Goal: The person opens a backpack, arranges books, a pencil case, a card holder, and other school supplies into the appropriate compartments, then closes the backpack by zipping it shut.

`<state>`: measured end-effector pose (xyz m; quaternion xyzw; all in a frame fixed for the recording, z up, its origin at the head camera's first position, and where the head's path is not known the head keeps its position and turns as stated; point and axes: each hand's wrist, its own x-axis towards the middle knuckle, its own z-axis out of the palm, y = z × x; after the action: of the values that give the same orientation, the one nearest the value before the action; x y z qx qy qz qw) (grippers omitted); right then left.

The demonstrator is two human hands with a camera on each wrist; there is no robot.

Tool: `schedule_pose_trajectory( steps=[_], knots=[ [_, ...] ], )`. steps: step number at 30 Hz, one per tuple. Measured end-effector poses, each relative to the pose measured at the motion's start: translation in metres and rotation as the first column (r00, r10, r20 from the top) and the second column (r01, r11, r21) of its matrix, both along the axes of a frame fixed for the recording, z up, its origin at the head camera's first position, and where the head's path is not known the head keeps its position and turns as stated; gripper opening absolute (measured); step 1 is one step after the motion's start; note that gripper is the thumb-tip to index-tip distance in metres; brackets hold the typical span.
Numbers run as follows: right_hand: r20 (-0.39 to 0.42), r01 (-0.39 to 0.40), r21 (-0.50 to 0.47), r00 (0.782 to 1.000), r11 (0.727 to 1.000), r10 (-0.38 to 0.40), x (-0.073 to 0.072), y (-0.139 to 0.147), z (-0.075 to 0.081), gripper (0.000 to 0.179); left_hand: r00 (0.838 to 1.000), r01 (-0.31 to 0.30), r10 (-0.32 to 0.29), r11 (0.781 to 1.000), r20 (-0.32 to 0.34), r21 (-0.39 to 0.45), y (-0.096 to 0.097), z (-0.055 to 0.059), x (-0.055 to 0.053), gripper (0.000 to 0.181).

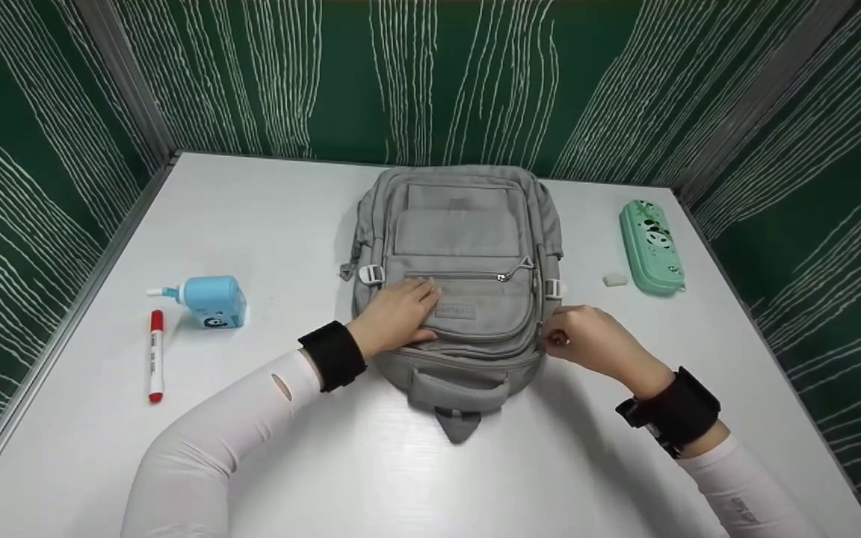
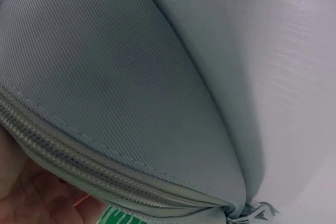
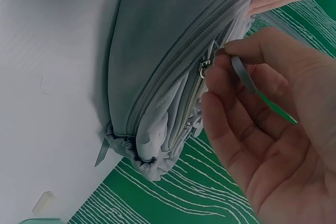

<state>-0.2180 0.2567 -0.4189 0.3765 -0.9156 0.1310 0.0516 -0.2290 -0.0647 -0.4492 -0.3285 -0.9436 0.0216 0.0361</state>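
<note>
A grey backpack (image 1: pixel 468 299) lies on its back on the white table, its top handle (image 1: pixel 459 390) toward me. My left hand (image 1: pixel 397 314) rests on the lower left of the front pocket, its fingers laid over the fabric. At the bag's right edge, my right hand (image 1: pixel 591 336) pinches a grey zipper pull (image 3: pixel 242 74) between thumb and forefinger. The metal zipper slider (image 3: pixel 205 67) sits right beside those fingertips. Along the left wrist view runs the bag's curved zipper (image 2: pixel 79 156), with part of my left hand below it.
At left stand a light blue bottle-like object (image 1: pixel 214 300) with a white tip and a red-capped marker (image 1: pixel 155 357). A green panda pencil case (image 1: pixel 652 246) and a small white eraser (image 1: pixel 614 279) lie to the right. Green panels with white lines (image 1: pixel 430 82) enclose the table.
</note>
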Motion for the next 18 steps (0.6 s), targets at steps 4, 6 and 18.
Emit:
schedule_pose_trajectory(
  steps=[4,6,18],
  knots=[
    [-0.006,-0.012,0.006,1.000,1.000,0.012,0.002,-0.003,0.002,0.025,1.000,-0.023,0.023,1.000,-0.020,-0.011,0.002,0.000,0.002,0.075],
    [-0.013,-0.015,0.008,1.000,1.000,0.015,0.002,-0.004,0.003,0.023,0.999,-0.037,0.037,0.999,-0.035,-0.023,0.003,-0.001,0.003,0.074],
    [-0.012,0.018,0.013,1.000,1.000,-0.017,0.000,-0.009,0.007,0.019,0.985,-0.134,0.129,0.990,-0.116,-0.041,0.022,-0.008,0.000,0.074]
  ],
)
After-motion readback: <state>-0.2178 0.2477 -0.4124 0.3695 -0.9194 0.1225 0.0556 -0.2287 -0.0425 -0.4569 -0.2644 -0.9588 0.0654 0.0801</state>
